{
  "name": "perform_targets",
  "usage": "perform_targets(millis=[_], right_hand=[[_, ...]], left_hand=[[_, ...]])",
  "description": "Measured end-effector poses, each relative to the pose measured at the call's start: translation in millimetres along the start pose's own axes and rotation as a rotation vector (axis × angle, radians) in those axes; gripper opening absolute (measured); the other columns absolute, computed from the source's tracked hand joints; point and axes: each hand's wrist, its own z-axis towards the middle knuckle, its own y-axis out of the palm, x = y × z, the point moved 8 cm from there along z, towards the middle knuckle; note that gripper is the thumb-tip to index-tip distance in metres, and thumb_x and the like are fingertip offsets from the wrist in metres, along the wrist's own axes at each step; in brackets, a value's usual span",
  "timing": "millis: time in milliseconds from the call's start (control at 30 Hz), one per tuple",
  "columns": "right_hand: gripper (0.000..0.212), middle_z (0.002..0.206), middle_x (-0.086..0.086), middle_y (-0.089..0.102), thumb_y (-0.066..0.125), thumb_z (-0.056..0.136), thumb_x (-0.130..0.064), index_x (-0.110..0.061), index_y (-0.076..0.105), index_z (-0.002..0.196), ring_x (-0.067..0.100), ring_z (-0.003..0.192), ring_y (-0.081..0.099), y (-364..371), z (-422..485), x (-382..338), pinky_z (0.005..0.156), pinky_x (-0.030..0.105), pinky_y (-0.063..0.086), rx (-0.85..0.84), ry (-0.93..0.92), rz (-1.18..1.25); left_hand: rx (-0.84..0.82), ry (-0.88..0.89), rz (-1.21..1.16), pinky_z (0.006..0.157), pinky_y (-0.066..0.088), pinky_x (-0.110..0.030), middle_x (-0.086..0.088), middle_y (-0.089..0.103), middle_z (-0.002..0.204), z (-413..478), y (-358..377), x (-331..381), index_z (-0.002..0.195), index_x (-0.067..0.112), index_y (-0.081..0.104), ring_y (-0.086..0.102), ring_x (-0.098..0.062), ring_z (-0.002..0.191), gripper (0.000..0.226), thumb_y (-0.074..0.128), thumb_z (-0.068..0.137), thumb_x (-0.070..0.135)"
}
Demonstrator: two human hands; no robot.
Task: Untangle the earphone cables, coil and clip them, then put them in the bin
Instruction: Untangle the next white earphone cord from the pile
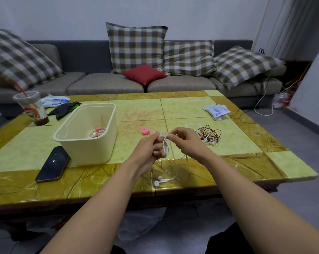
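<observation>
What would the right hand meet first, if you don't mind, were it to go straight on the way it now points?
Probably the white earphone cable coil gripped by the left hand, directly ahead of the right hand; the pink spiral clip lies beyond, though depth is unclear.

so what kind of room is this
Most likely a home living room: a grey sofa with checked cushions stands behind the low tiled coffee table, with a drink cup on it.

Left fingers [157, 147] half hiding white cable coil [166, 146], cup [31, 107] seemingly blurred
</observation>
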Motion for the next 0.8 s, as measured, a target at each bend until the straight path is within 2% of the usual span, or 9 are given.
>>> perform_targets(millis=[167, 267, 333, 400, 433, 500, 567, 700, 800], right_hand=[[0.029, 0.059, 0.0, 0.048, 0.044, 0.104, -0.025, -0.012, 0.067, 0.092, 0.01, 0.046, 0.037, 31.3, -14.6, 11.8, 0.044, 0.021, 0.031, -0.331, 0.133, -0.067], [0.034, 0.061, -0.002, 0.044, 0.038, 0.106, -0.029, -0.009, 0.067, 0.106, 0.006, 0.046, 0.034, 42.6, -19.9, 13.0, 0.045, 0.018, 0.028, -0.453, 0.192, -0.076], [0.034, 0.061, -0.003, 0.046, 0.038, 0.106, -0.028, -0.01, 0.066, 0.11, 0.006, 0.046, 0.034, 44.4, -20.1, 9.2, 0.044, 0.017, 0.028, -0.481, 0.201, -0.078], [0.033, 0.062, -0.003, 0.048, 0.038, 0.106, -0.028, -0.012, 0.066, 0.111, 0.008, 0.049, 0.034, 48.4, -24.4, 8.8, 0.045, 0.017, 0.03, -0.538, 0.211, -0.129], [0.032, 0.062, -0.003, 0.048, 0.039, 0.106, -0.027, -0.013, 0.067, 0.108, 0.009, 0.05, 0.035, 50.1, -26.9, 9.0, 0.046, 0.018, 0.031, -0.561, 0.203, -0.164], [0.03, 0.062, -0.003, 0.047, 0.043, 0.104, -0.026, -0.016, 0.07, 0.096, 0.011, 0.054, 0.036, 50.6, -27.4, 5.3, 0.051, 0.023, 0.033, -0.556, 0.156, -0.206], [0.03, 0.064, -0.002, 0.046, 0.049, 0.099, -0.024, -0.019, 0.071, 0.079, 0.013, 0.06, 0.039, 41.5, -19.5, -1.6, 0.06, 0.03, 0.035, -0.441, 0.101, -0.203], [0.027, 0.062, 0.001, 0.044, 0.051, 0.092, -0.018, -0.015, 0.068, 0.071, 0.015, 0.06, 0.037, 18.1, -10.9, -12.3, 0.059, 0.03, 0.031, -0.195, 0.011, -0.197], [0.021, 0.057, -0.006, 0.043, 0.055, 0.092, -0.018, -0.013, 0.068, 0.076, 0.008, 0.054, 0.036, 4.9, -8.0, -9.0, 0.053, 0.027, 0.032, -0.056, -0.022, -0.201]], left_hand=[[0.044, 0.087, -0.527, 0.057, 0.053, -0.024, 0.001, 0.042, 0.056, 4.1, -9.4, 13.1, 0.078, 0.012, 0.048, 0.044, -0.012, 0.048, 0.039, 0.03, 0.106, 0.032], [0.144, 0.198, -0.534, 0.069, 0.058, -0.029, -0.008, 0.066, 0.072, 3.3, -24.1, 18.4, 0.083, 0.01, 0.049, 0.067, -0.02, 0.064, 0.037, 0.029, 0.107, 0.03], [0.182, 0.28, -0.49, 0.085, 0.056, -0.035, -0.017, 0.071, 0.096, 1.9, -29.0, 22.7, 0.086, 0.009, 0.048, 0.072, -0.026, 0.088, 0.034, 0.028, 0.107, 0.027], [0.225, 0.355, -0.292, 0.098, 0.049, -0.038, -0.019, 0.066, 0.118, -0.1, -32.2, 28.4, 0.09, 0.007, 0.051, 0.065, -0.027, 0.11, 0.034, 0.028, 0.107, 0.025], [0.277, 0.391, -0.059, 0.101, 0.046, -0.036, -0.013, 0.065, 0.123, -1.8, -35.2, 31.4, 0.093, 0.007, 0.054, 0.062, -0.023, 0.115, 0.034, 0.029, 0.107, 0.025], [0.369, 0.484, 0.557, 0.094, 0.045, -0.029, -0.001, 0.067, 0.121, -6.2, -36.7, 38.0, 0.093, 0.011, 0.059, 0.059, -0.011, 0.113, 0.032, 0.034, 0.105, 0.028], [0.34, 0.516, 0.922, 0.081, 0.046, -0.027, 0.001, 0.07, 0.11, -5.2, -29.7, 33.6, 0.092, 0.011, 0.06, 0.06, -0.008, 0.101, 0.031, 0.037, 0.104, 0.028], [0.242, 0.471, 1.111, 0.066, 0.046, -0.033, 0.004, 0.066, 0.072, -4.1, -15.9, 19.2, 0.082, 0.015, 0.06, 0.062, -0.014, 0.07, 0.031, 0.041, 0.102, 0.029], [0.155, 0.345, 0.992, 0.057, 0.041, -0.031, 0.001, 0.053, 0.061, -0.8, -11.2, 12.3, 0.073, 0.016, 0.061, 0.047, -0.016, 0.057, 0.036, 0.044, 0.1, 0.031]])
